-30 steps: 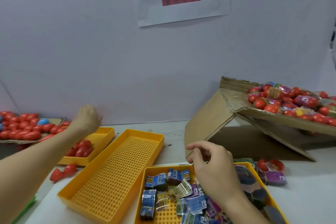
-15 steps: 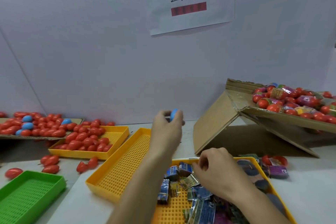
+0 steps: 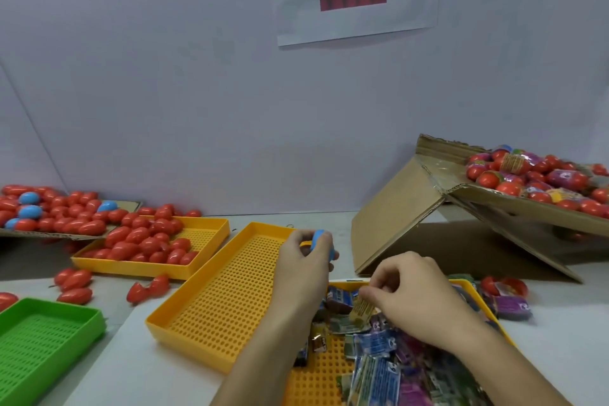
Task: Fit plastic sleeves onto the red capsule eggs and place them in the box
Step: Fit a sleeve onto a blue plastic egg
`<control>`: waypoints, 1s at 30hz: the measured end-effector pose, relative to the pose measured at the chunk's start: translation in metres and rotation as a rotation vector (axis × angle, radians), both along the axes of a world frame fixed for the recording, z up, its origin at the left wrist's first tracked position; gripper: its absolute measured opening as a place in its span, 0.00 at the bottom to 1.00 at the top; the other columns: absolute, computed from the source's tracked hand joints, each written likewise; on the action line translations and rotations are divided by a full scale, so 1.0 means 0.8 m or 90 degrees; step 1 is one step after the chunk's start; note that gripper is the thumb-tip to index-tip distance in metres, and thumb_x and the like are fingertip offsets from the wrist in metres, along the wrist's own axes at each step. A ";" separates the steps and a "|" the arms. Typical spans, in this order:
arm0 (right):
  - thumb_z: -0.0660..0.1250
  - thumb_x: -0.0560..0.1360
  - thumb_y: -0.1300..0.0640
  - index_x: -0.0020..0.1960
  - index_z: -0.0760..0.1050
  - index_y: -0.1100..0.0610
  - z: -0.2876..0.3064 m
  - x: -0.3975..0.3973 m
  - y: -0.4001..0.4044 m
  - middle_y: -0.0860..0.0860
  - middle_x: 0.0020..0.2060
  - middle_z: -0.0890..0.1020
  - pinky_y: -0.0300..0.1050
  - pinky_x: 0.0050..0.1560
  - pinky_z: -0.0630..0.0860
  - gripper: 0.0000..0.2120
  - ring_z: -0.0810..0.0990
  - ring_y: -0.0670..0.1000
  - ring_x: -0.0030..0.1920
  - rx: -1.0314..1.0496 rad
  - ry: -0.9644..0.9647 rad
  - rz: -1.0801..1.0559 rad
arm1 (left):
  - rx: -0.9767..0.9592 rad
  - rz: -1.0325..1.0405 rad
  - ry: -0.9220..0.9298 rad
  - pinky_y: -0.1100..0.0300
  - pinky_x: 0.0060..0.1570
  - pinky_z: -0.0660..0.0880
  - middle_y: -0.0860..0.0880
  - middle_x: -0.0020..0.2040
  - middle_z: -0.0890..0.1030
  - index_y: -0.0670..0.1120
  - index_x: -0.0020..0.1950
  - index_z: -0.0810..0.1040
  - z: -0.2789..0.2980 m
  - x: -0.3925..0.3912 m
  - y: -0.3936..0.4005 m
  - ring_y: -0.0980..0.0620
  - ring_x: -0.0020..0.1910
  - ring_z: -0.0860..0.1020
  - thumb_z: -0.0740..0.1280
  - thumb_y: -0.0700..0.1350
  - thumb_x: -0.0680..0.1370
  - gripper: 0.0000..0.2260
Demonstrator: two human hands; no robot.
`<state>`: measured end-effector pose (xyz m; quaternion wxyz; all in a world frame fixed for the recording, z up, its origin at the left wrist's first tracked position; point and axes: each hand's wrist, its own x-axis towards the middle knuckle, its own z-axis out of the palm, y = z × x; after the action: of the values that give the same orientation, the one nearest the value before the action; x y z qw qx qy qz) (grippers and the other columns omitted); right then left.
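the light was bright, even and cool, falling from above. soft shadow pooled under the tilted cardboard box point(image 3: 398, 208) at the worktop's point(image 3: 560, 339) right edge. no harsh glare showed. the wide lens bowed lines near the left and right edges. the sleeves point(image 3: 379, 379) near the bottom edge looked smeared; the picture was slightly soft throughout.

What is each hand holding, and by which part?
The left hand grips a blue egg around its middle. The right hand pinches a yellowish sleeve by its top edge.
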<state>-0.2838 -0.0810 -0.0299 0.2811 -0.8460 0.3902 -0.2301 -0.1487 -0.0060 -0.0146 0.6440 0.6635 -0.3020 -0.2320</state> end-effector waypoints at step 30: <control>0.64 0.81 0.56 0.52 0.81 0.47 0.001 0.011 -0.001 0.43 0.40 0.84 0.31 0.39 0.73 0.08 0.82 0.40 0.44 0.128 -0.329 -0.023 | 0.031 -0.123 -0.118 0.58 0.32 0.70 0.54 0.26 0.69 0.45 0.36 0.75 -0.001 0.001 0.000 0.56 0.26 0.68 0.73 0.55 0.74 0.16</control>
<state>-0.2748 -0.0822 -0.0290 0.4498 -0.7199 0.3419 -0.4032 -0.1479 -0.0060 -0.0156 0.5715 0.6656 -0.4169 -0.2379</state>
